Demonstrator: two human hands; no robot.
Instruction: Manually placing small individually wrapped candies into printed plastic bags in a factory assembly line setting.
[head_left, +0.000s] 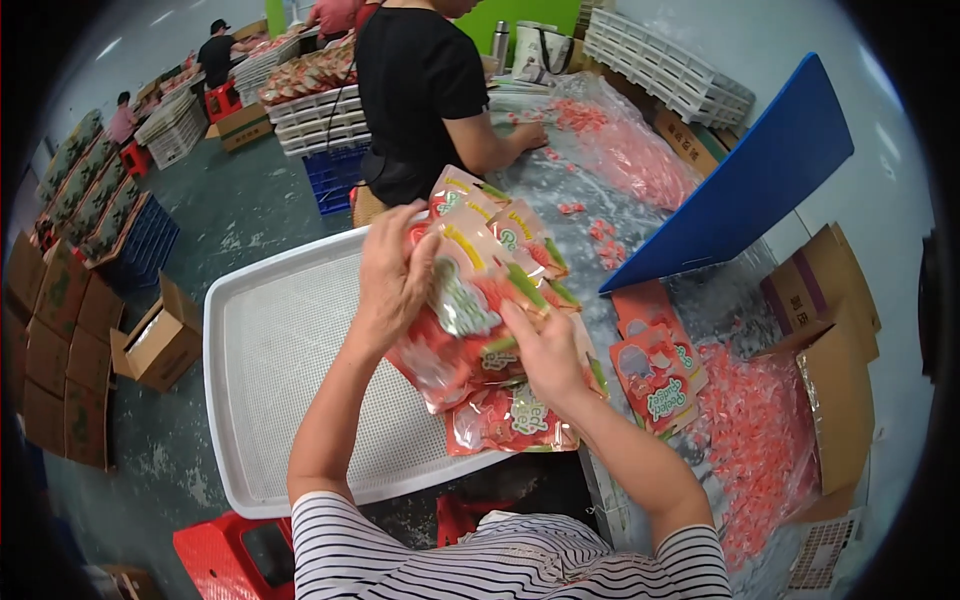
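A candy pouch, pink and red with a shiny printed front, is held between my two hands above a heap of similar pouches. My left hand grips its left side, the thumb lying over the front. At the lower right edge, my right hand pinches the pouch, with the thumb on top. The heap lies across the right end of a white perforated tray and the table's edge. Whether my hands hold one pouch or several together I cannot tell. Right of my right hand lie flat pouches.
A blue board stands tilted on the grey table. Beside it are pink wrapped candies and an open carton. A co-worker in black works at the table's far side. A red stool is at lower left.
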